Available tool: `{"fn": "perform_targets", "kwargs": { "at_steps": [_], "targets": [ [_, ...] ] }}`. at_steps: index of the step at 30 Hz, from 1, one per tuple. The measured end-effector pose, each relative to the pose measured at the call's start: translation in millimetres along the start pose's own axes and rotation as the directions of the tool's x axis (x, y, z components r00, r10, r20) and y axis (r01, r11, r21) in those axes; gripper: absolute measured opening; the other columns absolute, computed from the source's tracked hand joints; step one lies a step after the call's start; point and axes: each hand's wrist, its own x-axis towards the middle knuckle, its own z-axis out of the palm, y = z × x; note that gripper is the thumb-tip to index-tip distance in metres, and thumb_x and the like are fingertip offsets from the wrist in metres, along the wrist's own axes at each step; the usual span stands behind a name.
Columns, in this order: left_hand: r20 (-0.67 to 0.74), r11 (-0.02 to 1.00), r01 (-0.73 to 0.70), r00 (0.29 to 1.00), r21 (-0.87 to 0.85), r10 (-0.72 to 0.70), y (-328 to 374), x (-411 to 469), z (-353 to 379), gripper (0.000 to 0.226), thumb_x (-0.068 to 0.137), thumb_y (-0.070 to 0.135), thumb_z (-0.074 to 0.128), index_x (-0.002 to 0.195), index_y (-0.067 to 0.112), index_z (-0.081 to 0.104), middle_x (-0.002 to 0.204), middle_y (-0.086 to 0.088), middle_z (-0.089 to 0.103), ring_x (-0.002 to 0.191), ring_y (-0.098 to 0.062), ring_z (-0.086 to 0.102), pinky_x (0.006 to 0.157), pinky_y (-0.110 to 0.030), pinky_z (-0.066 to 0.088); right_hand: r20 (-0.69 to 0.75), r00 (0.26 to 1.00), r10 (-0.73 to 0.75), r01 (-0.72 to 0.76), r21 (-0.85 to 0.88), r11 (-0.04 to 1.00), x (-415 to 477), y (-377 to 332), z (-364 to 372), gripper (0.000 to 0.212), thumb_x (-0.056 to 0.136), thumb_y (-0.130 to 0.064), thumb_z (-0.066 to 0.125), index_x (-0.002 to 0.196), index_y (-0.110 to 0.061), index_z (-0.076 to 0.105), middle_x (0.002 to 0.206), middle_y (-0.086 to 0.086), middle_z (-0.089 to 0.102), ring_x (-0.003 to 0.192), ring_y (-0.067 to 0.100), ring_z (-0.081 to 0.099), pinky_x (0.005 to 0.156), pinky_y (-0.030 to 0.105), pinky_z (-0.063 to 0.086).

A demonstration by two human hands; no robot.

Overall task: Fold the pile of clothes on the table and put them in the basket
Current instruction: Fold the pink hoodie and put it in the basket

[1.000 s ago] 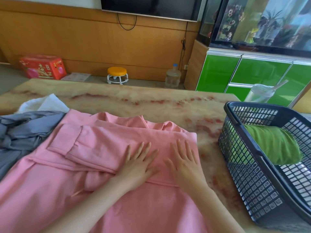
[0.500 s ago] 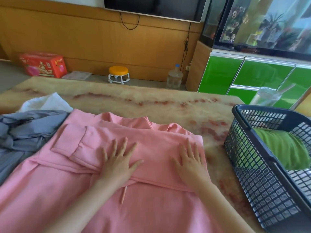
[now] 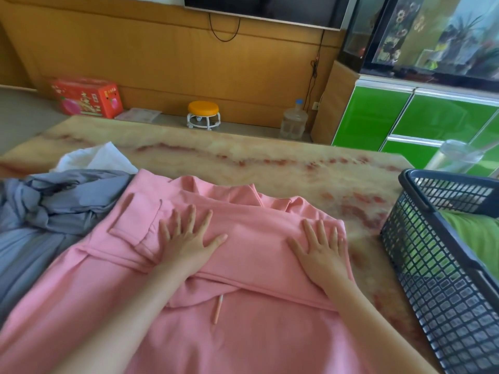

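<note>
Two items wait far left, unfolded: a grey garment [image 3: 40,211] crumpled on the table [image 3: 270,163] and a white cloth [image 3: 97,157] behind it. The grey one touches the left edge of the pink top [image 3: 243,333], which is spread mid-table with a sleeve folded across the chest and a drawstring [image 3: 217,309] poking out below the fold. Left hand [image 3: 189,241]: palm down, fingers spread, pressing the folded sleeve near its cuff. Right hand [image 3: 321,255]: palm down, fingers straight and slightly fanned, pressing the top's right edge.

Change: a second ago both hands sat side by side mid-chest; they have slid apart, left going left and right going right. This reads as smoothing, so the fold looks set and the next fold is probably due.

Basket [image 3: 432,279] sits at the table's right end, just beside the top. Inside is one green garment [image 3: 480,238], folded; nothing else visible. Task is early: one item in, one part-folded, two waiting.
</note>
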Motion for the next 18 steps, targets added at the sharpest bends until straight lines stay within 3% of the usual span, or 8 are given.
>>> {"fn": "perform_targets", "kwargs": {
  "at_steps": [3,4,6,8,10,12,15,18],
  "targets": [
    [-0.091,0.998,-0.057,0.994,0.016,0.059,-17.5,-7.1,-12.6,0.083,0.077,0.075,0.019,0.148,0.032,0.022,0.158,-0.004,0.008,0.146,-0.029,0.000,0.115,-0.047,-0.002,0.028,0.999,0.020,-0.020,0.010,1.000,-3.7,-7.3,-10.3,0.067,0.094,-0.061,0.023,0.150,-0.030,0.002,0.158,0.008,-0.013,0.144,0.036,-0.013,0.116,0.048,-0.009],
    [-0.207,0.995,-0.097,0.973,0.011,0.097,-26.8,-12.0,-23.4,0.075,0.079,0.067,0.034,0.142,0.025,0.040,0.154,-0.009,0.025,0.144,-0.032,0.012,0.114,-0.051,0.005,0.015,1.000,0.015,-0.015,0.024,1.000,-7.8,-13.8,-14.5,0.064,0.096,-0.055,0.027,0.150,-0.027,0.007,0.158,0.011,-0.014,0.144,0.037,-0.012,0.116,0.048,-0.006],
    [-0.449,0.988,-0.145,0.880,0.053,0.153,-53.9,-18.5,-43.8,0.050,0.071,0.029,0.074,0.118,0.014,0.064,0.132,-0.016,0.054,0.129,-0.040,0.041,0.105,-0.059,0.028,-0.030,0.998,-0.056,0.058,0.098,0.994,-21.9,-36.0,-22.3,0.056,0.098,-0.041,0.037,0.148,-0.021,0.019,0.157,0.014,-0.010,0.145,0.033,-0.003,0.117,0.043,0.005],
    [-0.554,0.998,-0.056,0.831,-0.016,0.038,-82.9,-29.3,-65.0,0.051,0.064,0.011,0.080,0.112,0.008,0.063,0.115,-0.020,0.059,0.107,-0.042,0.053,0.089,-0.055,0.043,-0.075,0.979,-0.188,0.200,0.222,0.954,-39.5,-68.3,-27.3,0.052,0.097,-0.034,0.044,0.145,-0.019,0.029,0.158,0.011,0.002,0.144,0.026,0.010,0.114,0.036,0.016],
    [-0.476,0.968,0.073,0.860,-0.239,-0.182,-106.4,-41.7,-81.9,0.052,0.074,0.018,0.076,0.120,0.005,0.055,0.115,-0.021,0.057,0.107,-0.041,0.053,0.087,-0.049,0.043,-0.095,0.958,-0.272,0.288,0.350,0.892,-53.8,-104.9,-29.1,0.046,0.096,-0.030,0.048,0.140,-0.019,0.041,0.154,0.007,0.023,0.138,0.023,0.029,0.108,0.033,0.029],
    [-0.342,0.917,0.190,0.886,-0.350,-0.314,-124.2,-52.2,-88.2,0.050,0.078,0.034,0.072,0.118,0.007,0.056,0.114,-0.016,0.059,0.109,-0.035,0.054,0.087,-0.043,0.043,-0.103,0.951,-0.293,0.305,0.475,0.825,-62.0,-143.9,-32.6,0.038,0.095,-0.025,0.051,0.133,-0.018,0.051,0.143,0.004,0.041,0.119,0.022,0.051,0.097,0.033,0.041],
    [-0.252,0.909,0.239,0.909,-0.340,-0.333,-137.9,-66.5,-88.3,0.046,0.079,0.046,0.067,0.109,0.014,0.057,0.109,-0.010,0.061,0.104,-0.030,0.058,0.081,-0.037,0.045,-0.056,0.958,-0.282,0.261,0.582,0.771,-61.4,-201.7,-37.2,0.035,0.094,-0.021,0.048,0.128,-0.015,0.055,0.126,0.008,0.059,0.106,0.025,0.060,0.089,0.032,0.046],
    [-0.218,0.911,0.255,0.917,-0.324,-0.334,-143.4,-70.2,-87.4,0.047,0.081,0.052,0.062,0.106,0.013,0.055,0.105,-0.011,0.065,0.104,-0.030,0.060,0.076,-0.034,0.043,0.013,0.967,-0.254,0.207,0.542,0.815,-57.4,-255.6,-41.2,0.036,0.096,-0.033,0.043,0.124,-0.013,0.054,0.121,0.011,0.061,0.108,0.030,0.058,0.090,0.035,0.046]
  ]
}}
